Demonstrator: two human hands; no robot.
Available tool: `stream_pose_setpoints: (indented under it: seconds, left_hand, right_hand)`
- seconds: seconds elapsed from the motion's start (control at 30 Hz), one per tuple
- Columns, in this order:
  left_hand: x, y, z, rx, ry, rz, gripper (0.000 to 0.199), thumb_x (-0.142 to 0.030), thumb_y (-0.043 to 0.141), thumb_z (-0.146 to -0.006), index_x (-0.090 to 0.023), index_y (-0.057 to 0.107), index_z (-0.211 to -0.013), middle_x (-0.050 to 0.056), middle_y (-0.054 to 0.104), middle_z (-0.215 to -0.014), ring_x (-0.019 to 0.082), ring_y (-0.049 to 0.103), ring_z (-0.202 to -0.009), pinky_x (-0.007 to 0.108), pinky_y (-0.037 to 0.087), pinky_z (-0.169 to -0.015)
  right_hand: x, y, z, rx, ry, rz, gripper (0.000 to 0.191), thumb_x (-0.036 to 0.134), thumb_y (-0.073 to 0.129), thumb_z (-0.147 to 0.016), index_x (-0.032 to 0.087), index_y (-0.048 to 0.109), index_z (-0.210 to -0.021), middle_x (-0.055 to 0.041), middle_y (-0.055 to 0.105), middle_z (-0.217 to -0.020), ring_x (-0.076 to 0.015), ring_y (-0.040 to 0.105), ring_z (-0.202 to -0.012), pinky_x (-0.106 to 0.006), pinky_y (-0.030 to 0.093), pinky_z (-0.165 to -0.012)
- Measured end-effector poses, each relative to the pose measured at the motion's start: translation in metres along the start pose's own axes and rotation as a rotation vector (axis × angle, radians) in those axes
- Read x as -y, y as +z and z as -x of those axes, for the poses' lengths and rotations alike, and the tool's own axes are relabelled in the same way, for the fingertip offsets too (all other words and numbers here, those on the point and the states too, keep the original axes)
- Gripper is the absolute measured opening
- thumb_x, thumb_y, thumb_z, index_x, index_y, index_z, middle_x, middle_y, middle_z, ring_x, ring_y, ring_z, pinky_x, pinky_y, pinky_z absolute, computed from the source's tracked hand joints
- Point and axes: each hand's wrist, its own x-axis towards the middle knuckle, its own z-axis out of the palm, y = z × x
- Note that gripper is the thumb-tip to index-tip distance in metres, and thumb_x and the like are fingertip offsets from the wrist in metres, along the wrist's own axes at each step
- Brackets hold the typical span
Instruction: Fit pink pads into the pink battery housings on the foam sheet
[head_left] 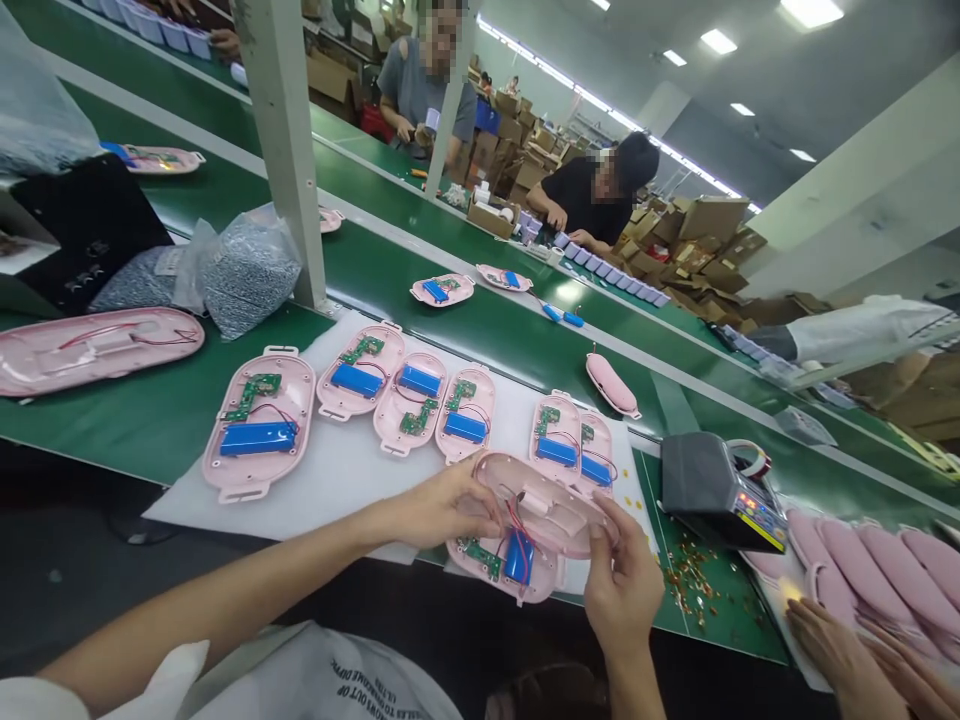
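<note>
Holding a pink plastic housing shell [540, 505], clamped at its rim between left hand [435, 505] and right hand [622, 585], with red wires showing inside. Just below, on a white foam sheet [330, 490], a second shell [502, 570] with blue battery [519, 558] and green circuit board [480, 558]. At lower right, a co-worker's hand [847, 650] on stacked pink covers [877, 570], beside a black tape machine [712, 490]. Farther on, a row of open shells [356, 375] along the green worktop [150, 420], then a co-worker in grey [427, 90] and another in black [592, 200] among cardboard cartons [705, 230].
</note>
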Motion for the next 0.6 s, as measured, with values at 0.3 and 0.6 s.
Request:
stream_pose_setpoints:
  seconds: [0.3, 0.6]
  left_hand:
    - [0.022, 0.01, -0.005, -0.415, 0.092, -0.046, 0.009, -0.022, 0.063, -0.089, -0.019, 0.065, -0.097, 0.009, 0.066, -0.112, 0.019, 0.068, -0.091, 0.033, 0.06, -0.078]
    - [0.02, 0.011, -0.009, -0.398, -0.193, 0.356, 0.035, -0.026, 0.07, -0.076, -0.021, 0.049, -0.104, 0.002, 0.068, -0.088, 0.014, 0.068, -0.067, 0.024, 0.055, -0.058]
  right_hand:
    - [-0.008, 0.01, -0.005, 0.093, 0.144, -0.191, 0.031, 0.039, 0.059, -0.092, 0.019, 0.067, -0.114, -0.0108, 0.068, -0.118, -0.0251, 0.064, -0.11, -0.037, 0.053, -0.09]
    - [0.029, 0.036, -0.051, 0.337, 0.015, 0.034, 0.047, 0.049, 0.064, -0.087, 0.022, 0.061, -0.125, -0.008, 0.07, -0.116, -0.0254, 0.064, -0.108, -0.039, 0.047, -0.094]
